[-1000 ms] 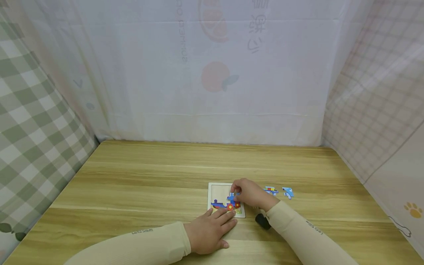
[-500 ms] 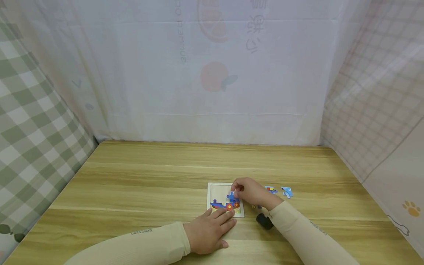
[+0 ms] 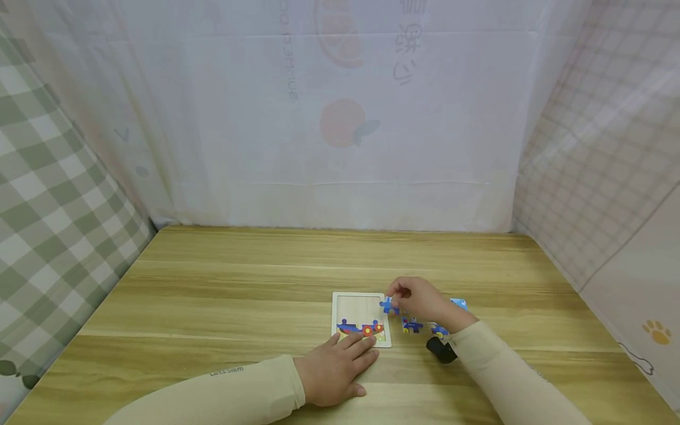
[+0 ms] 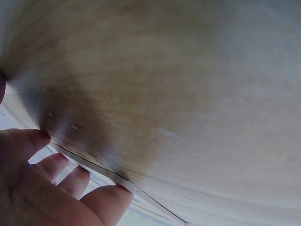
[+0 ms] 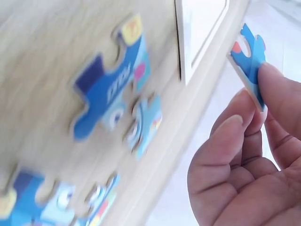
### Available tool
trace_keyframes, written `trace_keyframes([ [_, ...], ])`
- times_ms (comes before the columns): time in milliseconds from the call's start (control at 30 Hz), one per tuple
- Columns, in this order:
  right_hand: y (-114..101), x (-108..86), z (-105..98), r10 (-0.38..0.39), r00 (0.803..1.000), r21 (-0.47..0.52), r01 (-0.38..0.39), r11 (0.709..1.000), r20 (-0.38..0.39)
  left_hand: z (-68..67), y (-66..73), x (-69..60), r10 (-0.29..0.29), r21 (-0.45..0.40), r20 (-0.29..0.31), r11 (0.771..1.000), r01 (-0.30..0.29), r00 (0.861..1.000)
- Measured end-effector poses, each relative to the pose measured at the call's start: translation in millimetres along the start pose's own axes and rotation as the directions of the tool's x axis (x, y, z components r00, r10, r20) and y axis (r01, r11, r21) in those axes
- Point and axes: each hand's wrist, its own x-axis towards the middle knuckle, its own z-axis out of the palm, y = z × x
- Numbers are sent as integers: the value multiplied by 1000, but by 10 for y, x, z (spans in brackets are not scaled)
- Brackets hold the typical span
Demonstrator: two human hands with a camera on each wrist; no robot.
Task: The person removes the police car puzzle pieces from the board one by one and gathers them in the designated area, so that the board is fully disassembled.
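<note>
Blue puzzle piece (image 3: 390,306) was pinched between thumb and fingertips of the right hand (image 3: 423,302), projecting past them, near the tray's (image 3: 358,309) right edge. The left hand (image 3: 334,370), fingers extended, covered the tray's near edge. Loose pieces (image 3: 412,326) lay on the table (image 3: 239,277), right of the tray.

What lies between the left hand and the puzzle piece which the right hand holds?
In the head view, part of the puzzle tray lies there, with pieces along its near side.
</note>
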Motion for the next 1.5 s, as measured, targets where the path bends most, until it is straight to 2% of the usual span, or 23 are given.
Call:
trace_keyframes([
  [333,186,-162,-264,23,999,55,-21,998,-38,11,0,4,-4,-16,-7,1000,4,1000],
  [633,347,-321,-459,66,996,50,-63,997,-52,-2,13,0,-7,-5,7,1000,7,1000],
  [1133,697,-550,-686,134,990,86,-136,987,30,-1,7,-6,16,-6,-8,1000,-16,1000],
  [1367,819,-635,-737,177,981,92,-184,979,82,-13,10,-7,20,-13,17,1000,-20,1000],
  [1500,856,-663,-742,194,977,69,-201,977,88,-12,10,-6,25,4,14,1000,-25,1000],
])
